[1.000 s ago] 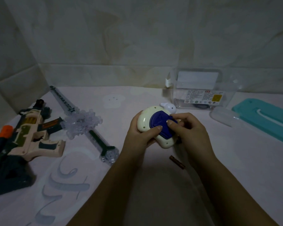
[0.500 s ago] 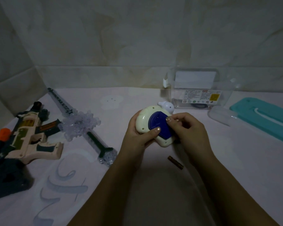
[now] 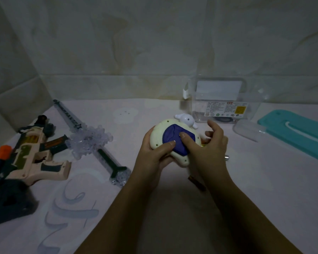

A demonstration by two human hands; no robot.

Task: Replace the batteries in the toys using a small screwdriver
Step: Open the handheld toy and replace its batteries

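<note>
Dim light, head view.

- Near: both forearms reach in over the worktop (image 3: 173,226), which has a pale printed cover.
- A brown battery (image 3: 197,184) lies loose on the worktop near-centre, partly hidden under the right wrist.
- A small metal tip (image 3: 227,158) shows just right of the right wrist. Can't tell what it belongs to.
- Centre: the cream toy (image 3: 162,131) is held above the worktop with its underside up and its blue cover (image 3: 173,142) facing the camera.
- Left hand (image 3: 154,154) grips the toy from the left. Its fingers wrap the left edge and its thumb lies on the near edge of the blue cover.
- Right hand (image 3: 211,151) has its thumb (image 3: 184,137) pressed flat on the blue cover. Its fingers (image 3: 214,126) are spread, loosely bent and off the toy, pinching nothing I can see.
- There is a yellowish patch under the right palm, too dark to identify.
- A white figure (image 3: 185,119) sticks out of the toy's far edge.
- Left: a toy gun (image 3: 31,156) lies on its side, with a dark bundle (image 3: 6,202) nearer at the left edge.
- A clear toy sword (image 3: 90,140) lies diagonally just right of the gun, tip pointing far-left.
- Far right: a clear box (image 3: 222,99) with a label stands against the wall (image 3: 154,43).
- A clear lid (image 3: 248,130) sits just near-right of the box, and a teal tray (image 3: 297,132) lies beyond it towards the right edge.
</note>
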